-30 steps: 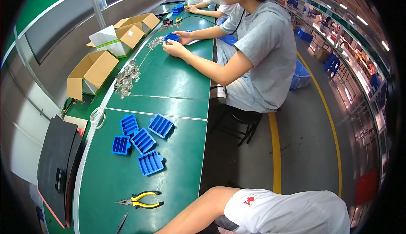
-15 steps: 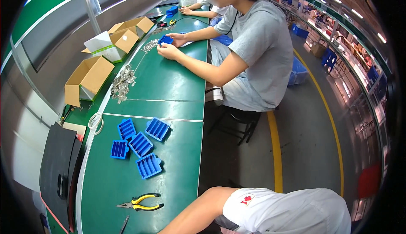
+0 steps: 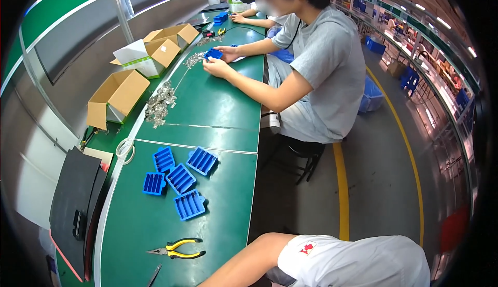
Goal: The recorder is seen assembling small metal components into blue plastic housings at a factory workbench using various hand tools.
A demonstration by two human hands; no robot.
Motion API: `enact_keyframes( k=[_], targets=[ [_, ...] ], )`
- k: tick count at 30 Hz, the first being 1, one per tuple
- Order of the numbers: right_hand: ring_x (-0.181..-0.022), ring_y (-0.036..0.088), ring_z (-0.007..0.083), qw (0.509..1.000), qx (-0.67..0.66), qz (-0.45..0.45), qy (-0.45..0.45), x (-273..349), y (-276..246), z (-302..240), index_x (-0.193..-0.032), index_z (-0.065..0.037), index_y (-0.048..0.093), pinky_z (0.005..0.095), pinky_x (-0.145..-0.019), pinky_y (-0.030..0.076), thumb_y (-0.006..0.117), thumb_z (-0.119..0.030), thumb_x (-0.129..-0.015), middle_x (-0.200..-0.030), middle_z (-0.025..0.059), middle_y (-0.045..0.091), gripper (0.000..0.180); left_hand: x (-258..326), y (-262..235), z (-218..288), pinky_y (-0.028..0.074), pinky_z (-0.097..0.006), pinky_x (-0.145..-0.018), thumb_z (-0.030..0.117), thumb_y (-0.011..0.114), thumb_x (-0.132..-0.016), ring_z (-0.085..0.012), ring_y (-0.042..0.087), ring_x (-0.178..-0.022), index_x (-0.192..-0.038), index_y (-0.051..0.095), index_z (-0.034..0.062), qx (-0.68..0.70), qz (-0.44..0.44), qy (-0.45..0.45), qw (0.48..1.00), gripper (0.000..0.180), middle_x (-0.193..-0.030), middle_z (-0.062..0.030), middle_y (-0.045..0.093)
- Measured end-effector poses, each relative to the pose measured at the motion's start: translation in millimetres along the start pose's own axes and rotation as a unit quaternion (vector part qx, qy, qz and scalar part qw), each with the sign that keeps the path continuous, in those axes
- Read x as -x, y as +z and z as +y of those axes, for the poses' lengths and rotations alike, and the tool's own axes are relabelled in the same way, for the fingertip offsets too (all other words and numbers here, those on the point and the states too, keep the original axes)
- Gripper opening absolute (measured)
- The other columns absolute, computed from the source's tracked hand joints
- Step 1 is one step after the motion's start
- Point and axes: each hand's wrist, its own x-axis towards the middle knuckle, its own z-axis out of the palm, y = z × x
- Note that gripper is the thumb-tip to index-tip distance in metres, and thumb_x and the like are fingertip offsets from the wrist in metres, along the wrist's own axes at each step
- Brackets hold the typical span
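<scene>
Neither of my hands shows in the head view. My right arm, in a white sleeve, comes in at the bottom right, and its forearm runs out over the lower edge, hand hidden below. Nearest to it on the green table lies a pair of yellow-and-black needle-nose pliers, jaws to the left. The dark tip of a slim tool shows at the bottom edge. Beyond the pliers several blue slotted plastic cases, resembling battery holders, are grouped together, their slots facing up.
A co-worker on the right holds a blue case in both hands. Small metal parts are heaped along the table's left side, beside open cardboard boxes. A white tape roll and black panels lie at the left edge.
The whole view has shifted slightly, so the table and cases sit a little farther right in the picture. The cases and pliers keep their arrangement.
</scene>
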Motion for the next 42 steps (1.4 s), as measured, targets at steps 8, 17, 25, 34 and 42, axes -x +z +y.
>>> enact_keyframes(
  k=[8, 17, 25, 34, 42],
  targets=[
    [-0.07, 0.057, 0.0425, 0.999, 0.007, -0.021, 0.025, -4.0, -7.8, -5.9, -0.086, -0.002, 0.047, 0.0491, -0.059, 0.044, 0.059, -0.03, -0.083, -0.073, 0.022, 0.057, 0.03, -0.1, 2.5, -10.7, 0.051, -0.037, -0.078, 0.012, 0.067, -0.082, -0.0334, 0.064, -0.084, -0.106, 0.064, -0.0009, -0.005, -0.002, 0.003, 1.0, 0.028, -0.098, -0.0208, 0.066],
    [-0.065, 0.057, 0.0425, 0.998, -0.025, -0.047, -0.013, -6.6, -14.9, 1.3, -0.084, -0.001, 0.048, 0.0486, -0.056, 0.044, 0.061, -0.028, -0.079, -0.068, 0.0225, 0.056, 0.03, 6.6, 2.3, -62.9, 0.052, -0.034, -0.071, 0.013, 0.066, -0.086, -0.0309, 0.067, -0.078, -0.106, 0.063, -0.0043, 0.073, -0.079, 0.047, 0.993, 0.027, -0.093, -0.0227, 0.067],
    [-0.065, 0.056, 0.0419, 0.998, -0.026, -0.056, -0.014, -4.8, -15.2, -3.7, -0.084, -0.002, 0.047, 0.0487, -0.056, 0.043, 0.06, -0.029, -0.08, -0.068, 0.022, 0.055, 0.03, 9.8, -1.0, -62.6, 0.053, -0.033, -0.073, 0.014, 0.066, -0.087, -0.0285, 0.067, -0.078, -0.103, 0.064, -0.0059, 0.066, -0.108, 0.021, 0.992, 0.026, -0.091, -0.0227, 0.067],
    [-0.064, 0.055, 0.0421, 0.999, -0.032, -0.024, -0.026, -2.9, -5.8, 0.4, -0.084, -0.002, 0.046, 0.0485, -0.056, 0.042, 0.059, -0.029, -0.082, -0.066, 0.0212, 0.054, 0.03, 8.5, 4.2, -36.0, 0.052, -0.036, -0.07, 0.014, 0.069, -0.083, -0.0322, 0.066, -0.075, -0.098, 0.066, -0.004, 0.026, -0.002, 0.029, 0.999, 0.024, -0.087, -0.0218, 0.067],
    [-0.064, 0.058, 0.0409, 0.998, -0.064, 0.003, 0.0, -9.2, -20.7, 3.9, -0.083, -0.002, 0.05, 0.0462, -0.056, 0.044, 0.062, -0.032, -0.078, -0.067, 0.0205, 0.057, 0.033, 0.9, 7.4, -45.4, 0.052, -0.033, -0.074, 0.005, 0.066, -0.084, -0.0272, 0.065, -0.078, -0.098, 0.065, -0.0058, 0.147, -0.007, 0.042, 0.988, 0.018, -0.091, -0.0196, 0.067]
  ],
)
